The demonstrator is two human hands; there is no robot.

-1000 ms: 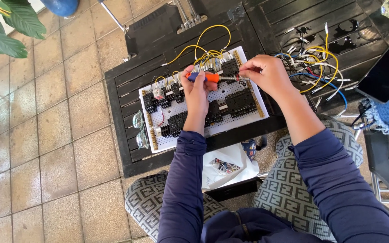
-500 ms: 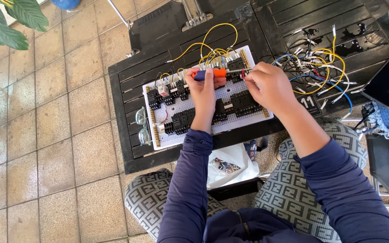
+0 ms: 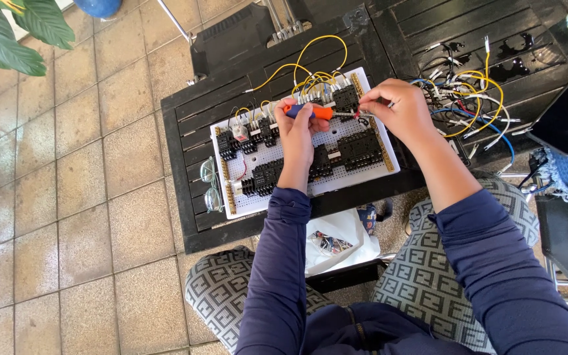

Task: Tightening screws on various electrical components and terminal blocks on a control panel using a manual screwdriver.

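A white perforated board [image 3: 356,176] with black relay blocks and yellow wires lies on a small dark slatted table [image 3: 185,164]. My left hand [image 3: 295,128] grips a screwdriver [image 3: 317,112] with an orange and blue handle, its shaft pointing right across the board's upper part. My right hand [image 3: 399,108] pinches a small wire end at the screwdriver's tip, next to a black block [image 3: 346,98] near the board's top right.
A tangle of loose yellow, blue and white wires [image 3: 468,98] lies on a second dark table to the right. Eyeglasses [image 3: 210,184] rest left of the board. A white bag [image 3: 336,240] sits under the table's edge. A plant [image 3: 14,33] stands top left.
The view has shifted slightly; both hands stay on the board's upper part. My right hand has closed in on the screwdriver's tip.
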